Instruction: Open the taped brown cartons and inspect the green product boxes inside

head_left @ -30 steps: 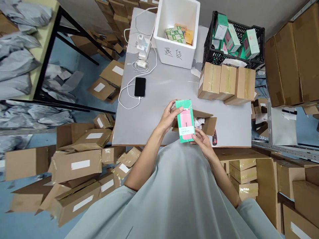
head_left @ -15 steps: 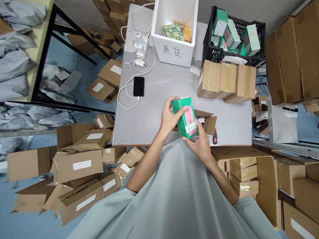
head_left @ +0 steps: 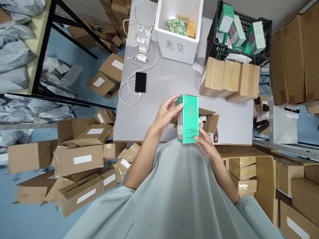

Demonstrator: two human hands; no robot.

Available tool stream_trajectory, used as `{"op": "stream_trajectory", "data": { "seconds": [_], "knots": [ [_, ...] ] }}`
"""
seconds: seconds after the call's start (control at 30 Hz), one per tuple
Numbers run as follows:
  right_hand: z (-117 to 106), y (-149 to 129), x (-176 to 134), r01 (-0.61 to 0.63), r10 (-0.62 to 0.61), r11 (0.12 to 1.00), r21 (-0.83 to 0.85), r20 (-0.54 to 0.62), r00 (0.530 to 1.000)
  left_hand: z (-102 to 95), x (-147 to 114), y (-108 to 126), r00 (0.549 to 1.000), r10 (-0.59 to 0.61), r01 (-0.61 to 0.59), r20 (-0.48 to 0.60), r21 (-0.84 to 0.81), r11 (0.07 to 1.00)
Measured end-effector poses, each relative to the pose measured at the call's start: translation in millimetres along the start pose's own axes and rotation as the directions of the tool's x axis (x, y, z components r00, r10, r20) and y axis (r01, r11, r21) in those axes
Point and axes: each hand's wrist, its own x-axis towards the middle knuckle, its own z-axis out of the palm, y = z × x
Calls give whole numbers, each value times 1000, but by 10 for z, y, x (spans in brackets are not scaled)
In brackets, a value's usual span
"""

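Note:
I hold a green product box [head_left: 189, 119] with a pink panel on one face between both hands, just above the near edge of the grey table [head_left: 154, 109]. My left hand [head_left: 167, 113] grips its upper left side. My right hand [head_left: 205, 143] supports its lower right corner. The green side with lettering faces me. Right behind it sits an open small cardboard box [head_left: 208, 120] with white paper inside.
A phone [head_left: 140, 82] on a white cable lies left of centre. At the back stand a white foam bin [head_left: 179, 30] and a black crate [head_left: 239, 36] of green boxes. Three taped cartons [head_left: 228, 79] sit right. A red cutter [head_left: 215, 135] lies by the edge. Cartons litter the floor.
The green box has been rotated in my hands: the pink front faced me a second ago, now the green side does. Both hands kept hold of it.

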Motion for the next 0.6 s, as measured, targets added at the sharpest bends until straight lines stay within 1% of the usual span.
{"op": "stream_trajectory", "data": {
  "seconds": [0.13,0.23,0.27,0.33,0.4,0.47,0.53,0.6],
  "knots": [
    [-27,51,5,21,-21,999,-35,-7,1000,14,2,-19,1000,3,-2,-11,23,1000],
    [-50,68,8,46,-48,995,-83,-23,999,4,20,-50,998,16,-13,-55,46,999],
    [-49,70,12,58,-64,991,-118,-49,997,11,24,-59,997,30,-25,-78,60,998],
    [-27,73,26,80,-113,971,-223,-139,984,52,20,-69,989,73,-59,-129,112,992],
    [17,69,45,81,-166,937,-338,-231,959,124,-5,-60,975,132,-100,-180,178,979],
    [71,59,66,69,-196,912,-405,-280,940,204,-48,-30,961,184,-135,-206,233,963],
    [109,39,80,78,-206,914,-399,-291,934,251,-89,17,955,221,-168,-198,253,953],
    [115,9,79,97,-191,937,-336,-260,946,234,-108,68,955,239,-197,-175,230,953]
  ]
}}
